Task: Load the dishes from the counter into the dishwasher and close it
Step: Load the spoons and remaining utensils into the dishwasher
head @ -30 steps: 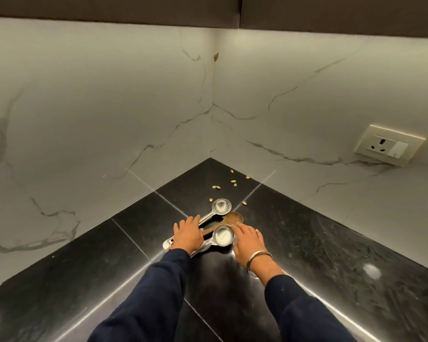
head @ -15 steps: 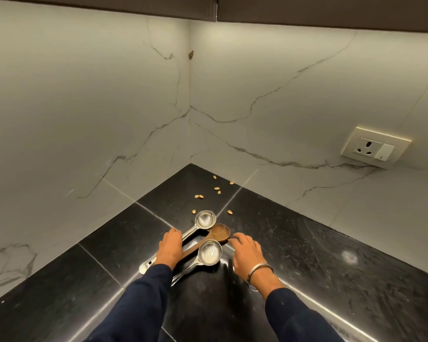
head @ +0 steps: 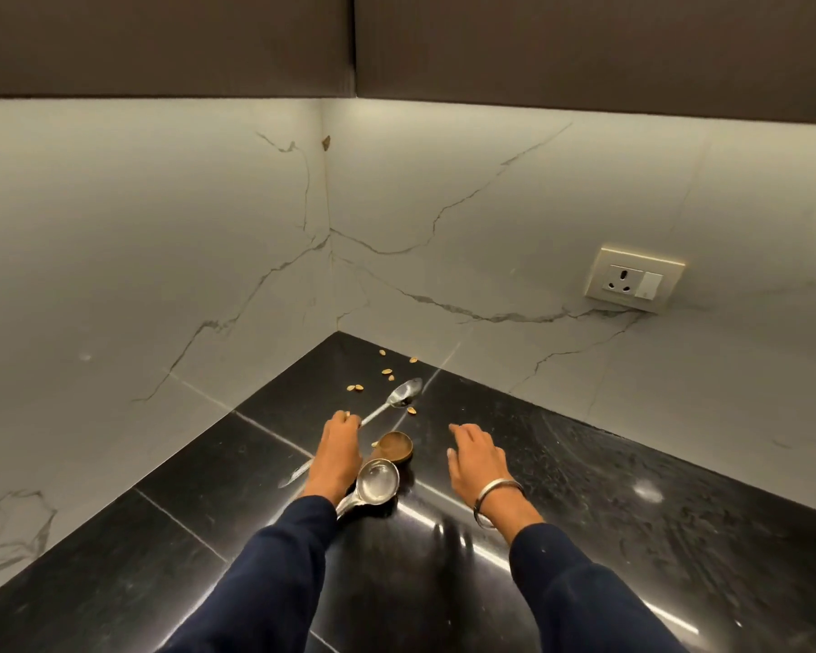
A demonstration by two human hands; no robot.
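A person leans over a glossy black stone counter (head: 585, 487) that runs into a corner between two white marble walls. Both arms, in dark blue sleeves, reach toward that back corner.

The left hand (head: 333, 457) lies palm down over the handles of three spoons, its fingers curled at the tips around the thin handle of a long steel spoon (head: 403, 395). That spoon tilts up, its bowl pointing toward the corner, and the end of its handle shows on the counter to the left of the wrist. Just right of the left hand sits a small wooden spoon (head: 395, 446), and nearer the person a round steel measuring spoon (head: 377, 480), whose handle runs under the left wrist. Whether the hand grips these two cannot be told.

The right hand (head: 474, 461) hovers just right of the spoons, fingers loosely spread and relaxed, holding nothing. A metal bangle (head: 495, 499) circles its wrist.

Small pale seeds (head: 387, 371) lie scattered on the counter near the corner. A white wall socket (head: 634, 280) sits on the right wall. Dark cabinets (head: 585, 49) hang above.
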